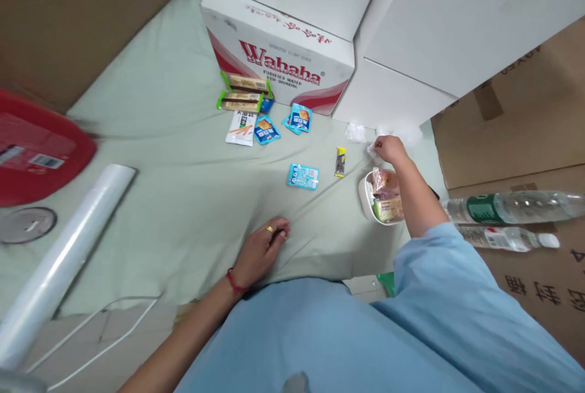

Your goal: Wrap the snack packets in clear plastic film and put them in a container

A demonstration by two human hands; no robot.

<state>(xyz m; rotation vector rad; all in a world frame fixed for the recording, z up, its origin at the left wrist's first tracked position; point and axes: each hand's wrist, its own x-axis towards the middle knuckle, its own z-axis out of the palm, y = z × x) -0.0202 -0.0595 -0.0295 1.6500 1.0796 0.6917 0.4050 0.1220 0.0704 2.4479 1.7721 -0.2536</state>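
Beyond the white bowl [365, 197], my right hand [389, 149] pinches a small piece of clear plastic [373, 155]. In the bowl are several wrapped snacks, among them a pink packet [384, 181] and a green-and-cream packet [387, 210]; my forearm hides part of its right side. My left hand [261, 250] rests on the green cloth with its fingers curled in and nothing visible in them. Between the hands lie a light-blue sachet [303, 177] and a narrow yellow-and-dark packet [340, 162]. More clear plastic [355, 133] is near the white box.
A Wahaha carton [278, 64] stands at the back, with snack bars [242, 102], a white packet [241, 128] and blue sachets [300, 117] before it. At left are a red container [41, 149] and a white roll [68, 259]. Plastic bottles [525, 207] lie at right by cardboard.
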